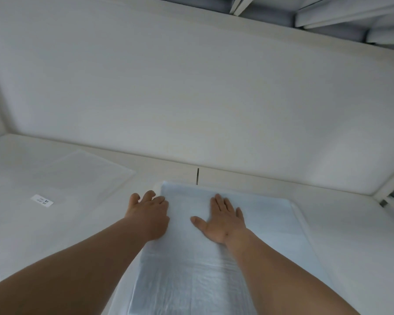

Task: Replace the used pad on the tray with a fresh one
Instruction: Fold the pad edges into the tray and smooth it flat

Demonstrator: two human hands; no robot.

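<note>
Plainly, a pale blue pad point(191, 269) is spread over a white tray point(301, 214), whose rounded rim is seen only along the pad's far and right edges; the rest of the tray is covered, and the pad's near end is cut off by the bottom of the frame. The right hand point(223, 220) is laid flat on the far part of the pad, fingers straight and spread, nothing being gripped. The left hand point(149, 212) is placed at the pad's left far edge, its fingers loosely bent over that edge; whether the edge is pinched cannot be told, since the fingertips are partly hidden against the pad. Both forearms are cut off at the bottom corners. To the left of the pad, well apart from it, a flat clear packet point(77, 176) is seen on the white surface point(350, 235), with a small white label point(42, 200) near it; the label's print is too small to be read. Beyond the pad, a thin dark slit point(198, 176) is seen at the foot of a white wall panel point(191, 87).
</note>
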